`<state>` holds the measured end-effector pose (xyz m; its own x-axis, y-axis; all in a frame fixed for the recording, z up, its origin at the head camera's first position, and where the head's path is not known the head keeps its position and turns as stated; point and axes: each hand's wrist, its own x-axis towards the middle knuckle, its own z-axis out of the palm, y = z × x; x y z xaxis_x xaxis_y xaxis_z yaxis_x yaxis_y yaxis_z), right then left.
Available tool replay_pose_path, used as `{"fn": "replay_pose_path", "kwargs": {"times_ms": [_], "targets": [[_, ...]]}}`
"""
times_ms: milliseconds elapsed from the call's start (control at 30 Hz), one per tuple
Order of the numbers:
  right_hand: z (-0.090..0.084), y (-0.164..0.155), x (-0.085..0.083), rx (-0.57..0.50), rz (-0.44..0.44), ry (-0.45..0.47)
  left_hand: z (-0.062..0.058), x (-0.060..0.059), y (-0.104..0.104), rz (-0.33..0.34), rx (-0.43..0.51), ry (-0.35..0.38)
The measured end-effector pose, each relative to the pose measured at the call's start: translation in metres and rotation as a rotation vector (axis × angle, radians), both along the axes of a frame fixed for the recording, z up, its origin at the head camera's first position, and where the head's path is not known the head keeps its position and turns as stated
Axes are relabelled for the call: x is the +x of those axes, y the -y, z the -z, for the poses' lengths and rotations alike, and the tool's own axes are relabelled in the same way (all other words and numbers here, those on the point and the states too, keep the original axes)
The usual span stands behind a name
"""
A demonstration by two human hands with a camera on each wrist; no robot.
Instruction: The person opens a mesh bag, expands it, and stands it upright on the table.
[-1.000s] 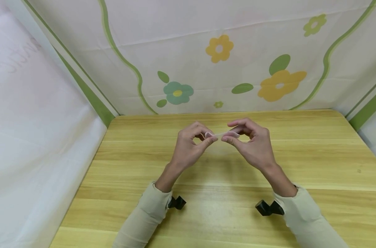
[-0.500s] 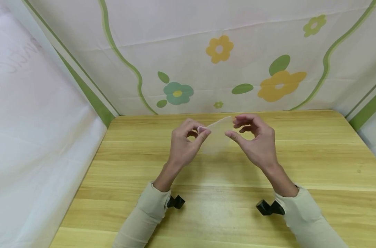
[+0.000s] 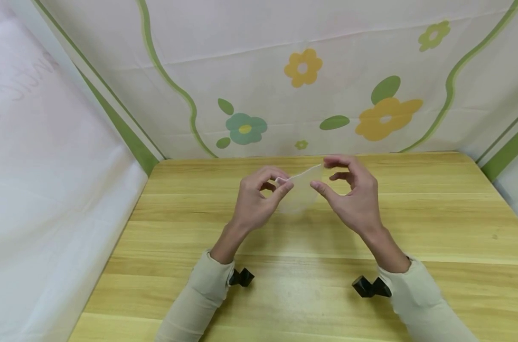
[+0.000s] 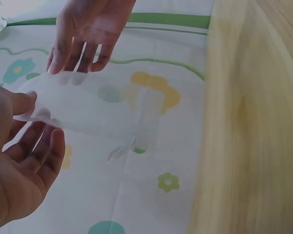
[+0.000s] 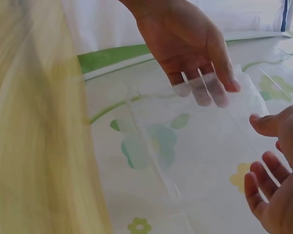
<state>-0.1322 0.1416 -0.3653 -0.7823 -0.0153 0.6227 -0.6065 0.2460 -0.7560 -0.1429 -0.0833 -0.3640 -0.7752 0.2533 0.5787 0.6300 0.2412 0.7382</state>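
A thin, translucent plastic bag hangs between the hands above the table, its upper edge slanting up to the right. My left hand pinches its upper left corner between thumb and fingers. At the other end, my right hand has its thumb and fingers spread apart beside the bag's right edge and grips nothing. Through the bag in the left wrist view, the printed flowers behind show faintly. A fold or seam crosses the lower part of the bag in the right wrist view.
Beneath the hands lies a wooden table. A white cloth with printed flowers stands along its far edge, and more white cloth at the left. Black wrist mounts stick out from the sleeves.
A second ago both hands pinched the bag's edge close together. The right hand has let go and spread its fingers; the bag now hangs from the left hand, which moved slightly left.
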Motion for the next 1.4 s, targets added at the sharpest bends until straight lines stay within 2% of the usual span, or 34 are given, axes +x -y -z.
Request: {"fn": "replay_pose_path", "kwargs": {"times_ms": [233, 467, 700, 833, 1067, 1400], "targets": [[-0.0021, -0.0024, 0.0011, 0.013, -0.067, 0.040, -0.0002, -0.0027, 0.0045, 0.042, -0.027, -0.030], [-0.0037, -0.0009, 0.0015, -0.004, -0.040, 0.027, -0.0018, -0.0031, 0.0047, 0.041, -0.036, -0.049], [-0.0021, -0.0016, 0.0008, 0.046, -0.077, 0.047, -0.0015, -0.0025, 0.0031, 0.074, -0.057, -0.038], [-0.0003, -0.0021, 0.0006, 0.077, -0.079, 0.049, -0.0018, -0.0014, 0.0022, 0.071, -0.057, -0.040], [0.0007, 0.0005, 0.0014, 0.048, -0.084, 0.045, -0.0015, -0.0018, 0.0026, 0.051, -0.051, -0.066], [0.0019, 0.0012, 0.0018, 0.084, -0.117, 0.033, -0.0017, 0.0002, 0.0009, 0.036, -0.066, -0.065]]}}
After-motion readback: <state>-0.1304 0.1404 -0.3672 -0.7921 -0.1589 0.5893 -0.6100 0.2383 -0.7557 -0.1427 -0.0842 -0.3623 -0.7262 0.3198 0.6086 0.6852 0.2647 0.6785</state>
